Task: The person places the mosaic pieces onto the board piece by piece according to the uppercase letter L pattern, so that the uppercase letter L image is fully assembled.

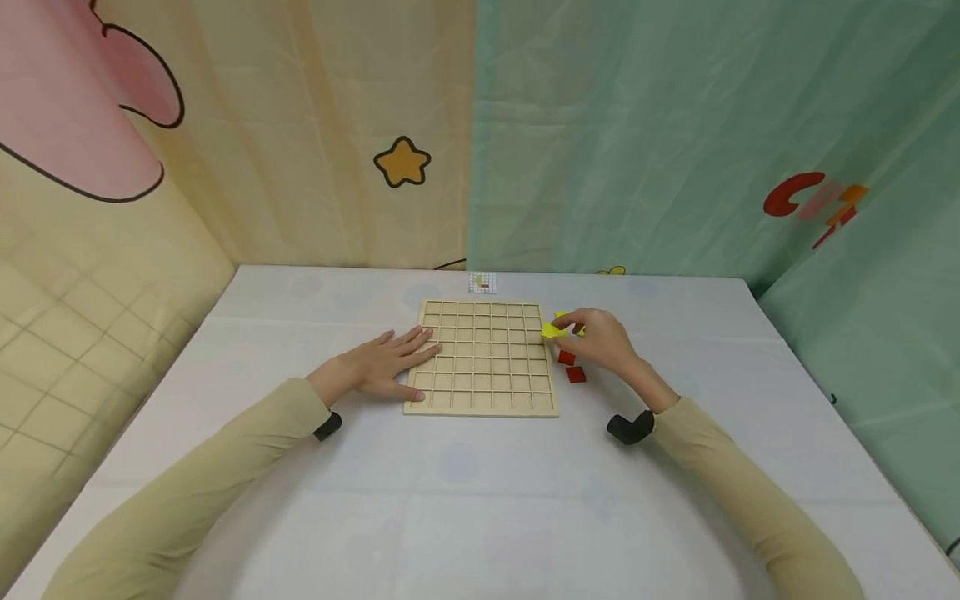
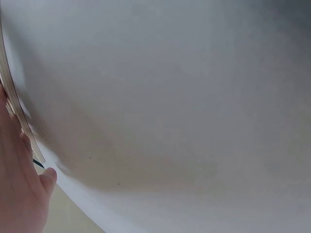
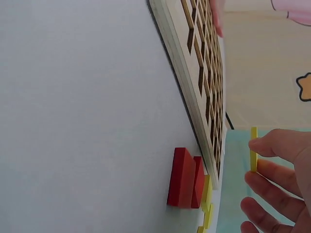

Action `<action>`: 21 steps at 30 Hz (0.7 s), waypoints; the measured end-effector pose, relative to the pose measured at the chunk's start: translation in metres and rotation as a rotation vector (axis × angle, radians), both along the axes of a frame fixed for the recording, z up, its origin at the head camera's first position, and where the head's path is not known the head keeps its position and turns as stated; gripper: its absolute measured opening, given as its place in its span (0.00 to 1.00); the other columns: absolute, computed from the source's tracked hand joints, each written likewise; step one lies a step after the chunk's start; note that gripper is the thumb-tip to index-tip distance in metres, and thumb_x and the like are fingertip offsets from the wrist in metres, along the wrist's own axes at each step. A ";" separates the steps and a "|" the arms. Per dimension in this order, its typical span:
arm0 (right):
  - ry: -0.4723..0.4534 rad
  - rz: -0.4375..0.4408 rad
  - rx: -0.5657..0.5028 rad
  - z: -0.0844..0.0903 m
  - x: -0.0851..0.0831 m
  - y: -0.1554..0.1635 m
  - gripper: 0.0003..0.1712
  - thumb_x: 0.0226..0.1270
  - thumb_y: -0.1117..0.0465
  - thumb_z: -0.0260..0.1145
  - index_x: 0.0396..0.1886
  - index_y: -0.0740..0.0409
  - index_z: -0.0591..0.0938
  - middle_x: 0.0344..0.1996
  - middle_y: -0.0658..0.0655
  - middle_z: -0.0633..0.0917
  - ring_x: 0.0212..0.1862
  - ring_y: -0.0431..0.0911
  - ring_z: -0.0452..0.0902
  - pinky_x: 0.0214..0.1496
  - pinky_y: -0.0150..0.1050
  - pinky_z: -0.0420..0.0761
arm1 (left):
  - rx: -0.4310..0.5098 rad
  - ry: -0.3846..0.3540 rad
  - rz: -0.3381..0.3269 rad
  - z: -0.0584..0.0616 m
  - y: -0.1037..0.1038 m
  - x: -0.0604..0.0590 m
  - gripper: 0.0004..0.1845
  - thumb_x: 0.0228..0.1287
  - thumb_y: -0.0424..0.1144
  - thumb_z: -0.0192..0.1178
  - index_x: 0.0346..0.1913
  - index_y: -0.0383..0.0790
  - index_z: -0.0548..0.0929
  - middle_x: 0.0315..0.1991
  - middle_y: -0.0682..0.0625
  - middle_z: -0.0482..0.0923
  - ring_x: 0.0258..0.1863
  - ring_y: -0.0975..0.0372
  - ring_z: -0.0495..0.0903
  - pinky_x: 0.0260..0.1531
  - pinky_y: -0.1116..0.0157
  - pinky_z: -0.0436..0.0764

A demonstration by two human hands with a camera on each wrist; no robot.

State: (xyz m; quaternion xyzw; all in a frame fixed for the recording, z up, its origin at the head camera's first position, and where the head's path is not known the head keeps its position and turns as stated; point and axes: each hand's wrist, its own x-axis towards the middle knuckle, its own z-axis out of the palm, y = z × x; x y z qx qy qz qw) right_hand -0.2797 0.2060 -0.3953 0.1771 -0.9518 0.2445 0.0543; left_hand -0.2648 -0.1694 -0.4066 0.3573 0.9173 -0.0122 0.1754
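Right hand (image 1: 603,337) pinching yellow tile (image 1: 553,330)

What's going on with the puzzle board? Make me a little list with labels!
board: wooden grid board lying flat on the white table, cells look empty
left hand: left hand rests flat on the board's left edge
right hand: right hand pinches a yellow tile by the board's right edge
loose pieces: red tiles on the table beside the board

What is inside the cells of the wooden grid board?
The cells of the board that show look empty. The left hand lies flat over some cells at its left edge, so those are hidden. The right hand holds a yellow tile beside the board.
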 end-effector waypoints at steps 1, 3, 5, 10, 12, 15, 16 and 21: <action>-0.003 0.008 -0.002 0.001 -0.002 -0.003 0.17 0.57 0.54 0.71 0.45 0.56 0.87 0.44 0.56 0.88 0.41 0.49 0.81 0.36 0.39 0.79 | -0.003 0.000 0.001 0.000 0.000 0.000 0.47 0.65 0.69 0.45 0.78 0.51 0.41 0.79 0.46 0.30 0.78 0.52 0.32 0.73 0.42 0.42; -0.003 0.027 -0.001 0.001 -0.005 -0.008 0.17 0.58 0.54 0.70 0.46 0.56 0.87 0.45 0.57 0.88 0.42 0.50 0.82 0.38 0.41 0.80 | 0.009 0.003 -0.004 0.001 0.000 0.000 0.47 0.65 0.68 0.46 0.78 0.50 0.42 0.79 0.45 0.31 0.78 0.50 0.33 0.72 0.41 0.42; -0.009 0.037 -0.003 0.002 -0.008 -0.014 0.17 0.58 0.54 0.70 0.46 0.55 0.87 0.45 0.56 0.88 0.43 0.51 0.82 0.39 0.42 0.80 | 0.014 0.001 -0.004 0.001 0.000 -0.001 0.47 0.64 0.68 0.47 0.78 0.50 0.43 0.79 0.44 0.31 0.78 0.50 0.34 0.72 0.41 0.43; -0.030 0.057 -0.023 0.004 -0.018 -0.029 0.17 0.59 0.53 0.70 0.47 0.55 0.87 0.44 0.55 0.88 0.42 0.49 0.81 0.40 0.42 0.80 | 0.012 0.002 -0.005 0.000 0.000 -0.001 0.48 0.64 0.69 0.46 0.78 0.51 0.42 0.79 0.45 0.31 0.78 0.51 0.33 0.73 0.42 0.43; -0.043 0.066 -0.034 0.005 -0.022 -0.036 0.17 0.59 0.54 0.70 0.47 0.55 0.87 0.44 0.55 0.88 0.41 0.49 0.80 0.40 0.41 0.79 | 0.018 0.003 -0.009 0.000 -0.001 -0.001 0.47 0.64 0.69 0.47 0.78 0.50 0.42 0.79 0.44 0.31 0.78 0.50 0.34 0.72 0.42 0.43; -0.067 0.066 -0.041 0.005 -0.026 -0.047 0.18 0.58 0.54 0.70 0.47 0.56 0.87 0.45 0.56 0.88 0.41 0.48 0.80 0.38 0.39 0.78 | 0.015 0.004 -0.014 0.001 -0.001 0.000 0.47 0.64 0.68 0.47 0.78 0.49 0.42 0.79 0.44 0.31 0.78 0.50 0.34 0.73 0.41 0.43; -0.071 0.065 -0.042 0.005 -0.028 -0.050 0.18 0.58 0.54 0.70 0.47 0.56 0.87 0.45 0.56 0.88 0.41 0.48 0.79 0.38 0.38 0.78 | 0.022 0.005 -0.018 0.001 -0.002 0.000 0.47 0.64 0.68 0.47 0.78 0.49 0.43 0.78 0.43 0.32 0.78 0.49 0.34 0.72 0.41 0.43; -0.079 0.060 -0.038 0.001 -0.037 -0.065 0.18 0.57 0.53 0.71 0.46 0.54 0.87 0.43 0.55 0.88 0.40 0.47 0.79 0.36 0.36 0.76 | 0.019 0.016 -0.019 0.000 -0.001 0.000 0.46 0.65 0.68 0.46 0.78 0.50 0.43 0.79 0.45 0.31 0.78 0.51 0.34 0.73 0.42 0.43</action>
